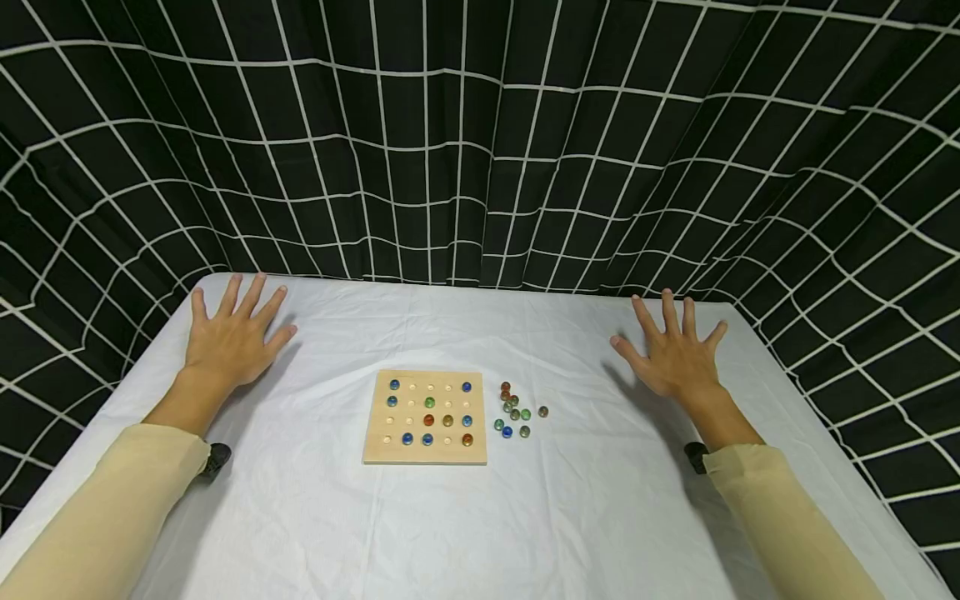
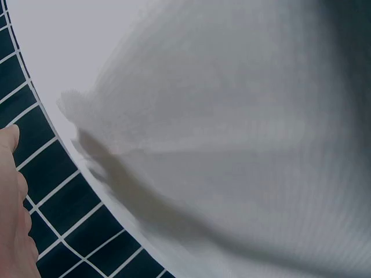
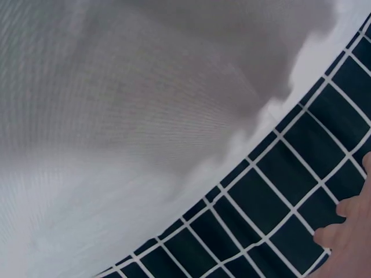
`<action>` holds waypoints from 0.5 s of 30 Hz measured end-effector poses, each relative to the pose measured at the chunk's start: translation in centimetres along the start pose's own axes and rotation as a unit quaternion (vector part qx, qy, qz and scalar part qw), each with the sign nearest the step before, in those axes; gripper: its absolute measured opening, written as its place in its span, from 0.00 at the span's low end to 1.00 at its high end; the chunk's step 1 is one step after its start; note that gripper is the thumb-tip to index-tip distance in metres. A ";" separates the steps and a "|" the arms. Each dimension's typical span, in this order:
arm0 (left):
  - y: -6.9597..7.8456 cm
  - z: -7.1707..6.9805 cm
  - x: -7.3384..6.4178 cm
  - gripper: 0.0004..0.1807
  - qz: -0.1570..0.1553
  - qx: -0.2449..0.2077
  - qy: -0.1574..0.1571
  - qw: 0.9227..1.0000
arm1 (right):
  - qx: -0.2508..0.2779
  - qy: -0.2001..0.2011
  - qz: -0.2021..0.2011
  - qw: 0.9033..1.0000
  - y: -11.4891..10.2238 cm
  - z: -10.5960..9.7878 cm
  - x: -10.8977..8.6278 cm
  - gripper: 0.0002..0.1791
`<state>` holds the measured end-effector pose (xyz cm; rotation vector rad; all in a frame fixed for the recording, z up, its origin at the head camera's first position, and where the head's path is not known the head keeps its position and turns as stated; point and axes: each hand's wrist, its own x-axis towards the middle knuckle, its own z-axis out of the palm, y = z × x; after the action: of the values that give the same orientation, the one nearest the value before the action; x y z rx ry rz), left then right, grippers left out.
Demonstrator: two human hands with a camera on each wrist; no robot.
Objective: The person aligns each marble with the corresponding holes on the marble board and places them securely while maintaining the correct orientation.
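Note:
My left hand (image 1: 231,340) is spread over the far left of the white table, its fingers straight and holding nothing. On the far right, my right hand (image 1: 677,357) is also spread with nothing in it. Between them lies a wooden board (image 1: 378,454) with rows of shallow holes. Blue, green, red and brown marbles sit in several holes, such as a green marble (image 1: 430,402) near the middle. Right beside the board is a loose group of marbles, among them a blue marble (image 1: 507,432). Both wrist views show only part of each hand above the cloth.
A white cloth (image 1: 315,517) covers the table, with faint creases. Black curtains with a white grid (image 1: 420,167) stand behind its far edge and along both sides. A dark band (image 1: 216,460) shows under the left wrist, and another (image 1: 696,457) under the right.

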<state>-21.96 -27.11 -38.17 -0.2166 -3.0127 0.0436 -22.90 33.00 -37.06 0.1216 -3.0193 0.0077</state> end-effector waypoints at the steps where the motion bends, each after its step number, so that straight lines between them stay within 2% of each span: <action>1: 0.0 0.0 0.0 0.38 0.000 0.001 0.001 1.000 | 0.000 0.002 -0.001 1.000 0.0 0.0 0.0 0.47; 11: 0.0 -0.2 -0.3 0.38 0.000 -0.005 -0.002 1.000 | -0.010 0.002 -0.009 1.000 -0.2 -0.3 -0.3 0.47; 15: 0.2 -0.3 -0.3 0.38 0.004 -0.007 0.006 1.000 | -0.014 0.006 -0.017 1.000 -0.3 -0.5 -0.4 0.47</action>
<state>-21.56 -26.94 -37.88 -0.2308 -3.0013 0.0216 -22.42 32.73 -36.65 0.1696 -3.0040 -0.0380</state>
